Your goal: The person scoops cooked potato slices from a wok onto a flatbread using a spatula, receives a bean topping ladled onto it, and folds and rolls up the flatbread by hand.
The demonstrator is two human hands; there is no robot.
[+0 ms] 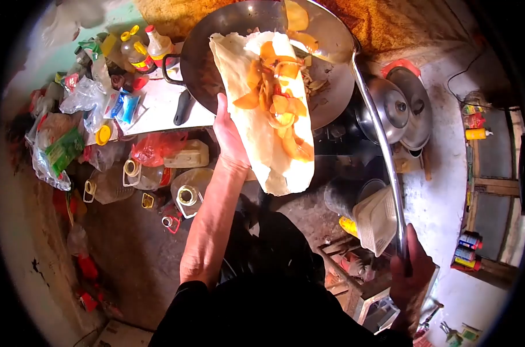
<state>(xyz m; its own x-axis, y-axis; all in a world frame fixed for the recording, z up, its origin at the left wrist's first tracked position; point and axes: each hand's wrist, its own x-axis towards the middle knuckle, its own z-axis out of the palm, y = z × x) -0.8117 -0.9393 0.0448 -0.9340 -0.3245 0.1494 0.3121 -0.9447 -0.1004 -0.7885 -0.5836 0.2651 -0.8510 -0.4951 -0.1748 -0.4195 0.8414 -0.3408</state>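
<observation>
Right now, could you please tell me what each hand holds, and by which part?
The left hand holds the pale flatbread along its left edge; the right hand grips the long metal utensil by its near end.

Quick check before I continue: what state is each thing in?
Flatbread: unrolled
Filling: lying along the flatbread
Wok: uncovered, food inside
Long-handled utensil: slanted, far end over the wok
Left hand: holding the flatbread
Right hand: closed around the utensil's handle
Yellow-capped bottle: closed
Red-capped bottle: closed
</observation>
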